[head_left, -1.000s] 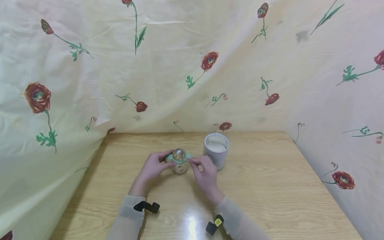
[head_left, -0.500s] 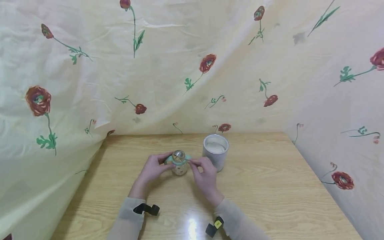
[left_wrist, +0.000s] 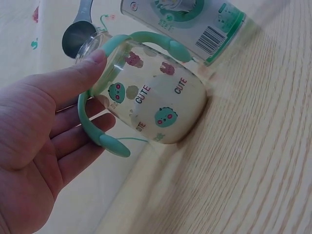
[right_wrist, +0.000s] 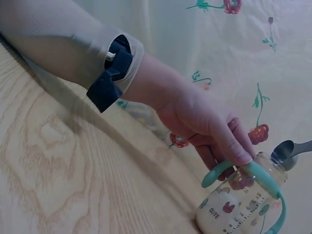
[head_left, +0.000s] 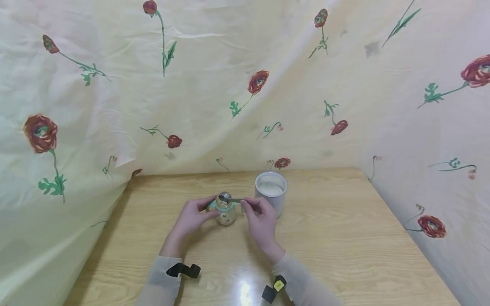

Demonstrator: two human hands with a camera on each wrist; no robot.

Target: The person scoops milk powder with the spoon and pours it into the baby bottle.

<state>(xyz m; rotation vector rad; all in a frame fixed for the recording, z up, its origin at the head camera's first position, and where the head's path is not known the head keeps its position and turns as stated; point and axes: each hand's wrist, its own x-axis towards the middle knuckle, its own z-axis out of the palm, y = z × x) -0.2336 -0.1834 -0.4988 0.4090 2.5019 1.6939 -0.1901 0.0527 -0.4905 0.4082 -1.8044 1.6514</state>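
A clear baby bottle [head_left: 226,217] with mint-green handles stands without a lid on the table. Pale contents show in its lower part. My left hand [head_left: 189,221] holds it near the neck, thumb over the green collar [left_wrist: 114,48] and fingers behind the handle. Between thumb and fingers, my right hand [head_left: 263,219] pinches the handle of a dark metal measuring spoon [head_left: 234,200]. The spoon's bowl [left_wrist: 78,39] is at the bottle's mouth. In the right wrist view, the left hand [right_wrist: 222,134] and spoon [right_wrist: 287,148] show, while the right hand is out of sight.
Just behind the right hand stands an uncapped tin [head_left: 271,196] with white powder inside; its printed side [left_wrist: 195,24] shows in the left wrist view. The wooden table [head_left: 337,229] meets a flowered cloth [head_left: 199,106] at the back and sides.
The measuring spoon has turned in my right hand, so its handle and hollow bowl show more plainly above the bottle's mouth. My left hand keeps its hold; the head view has shifted slightly.
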